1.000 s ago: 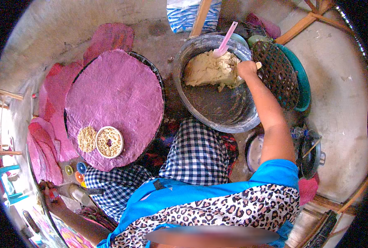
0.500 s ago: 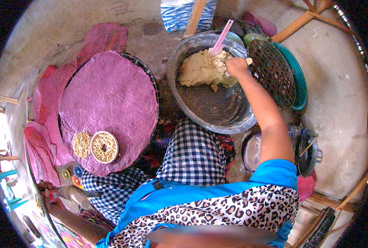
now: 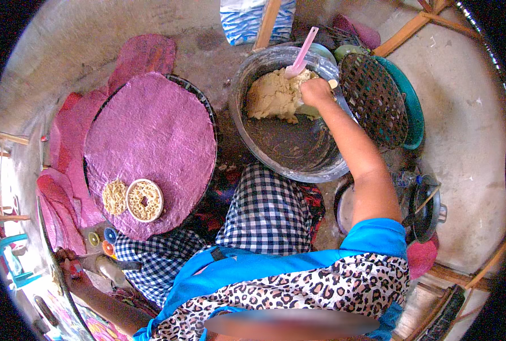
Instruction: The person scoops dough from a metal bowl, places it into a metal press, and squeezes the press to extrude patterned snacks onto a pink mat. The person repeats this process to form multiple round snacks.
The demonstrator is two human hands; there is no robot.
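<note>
In the large dark basin (image 3: 290, 170), my right hand (image 3: 316, 92) is closed round a tool with a pale handle end showing beside the fist. Its working end is mostly hidden against the pale dough (image 3: 270, 96). A pink spatula (image 3: 301, 54) stands tilted in the dough just left of that hand. At the far lower left, my left hand (image 3: 68, 264) is closed on a small red object (image 3: 75, 268) beside a dark curved edge; its kind is unclear.
A round tray covered with purple cloth (image 3: 150, 131) lies left, carrying a pale strand heap (image 3: 114, 197) and a white ring-shaped mould (image 3: 145, 200) of strands. A woven basket (image 3: 373, 102) leans against a teal basin (image 3: 413, 113) at right. Coloured discs (image 3: 110, 234) lie near my knee.
My right hand has shifted slightly left in the basin, over the dough, with the tool still in it. The left hand stays about where it was.
</note>
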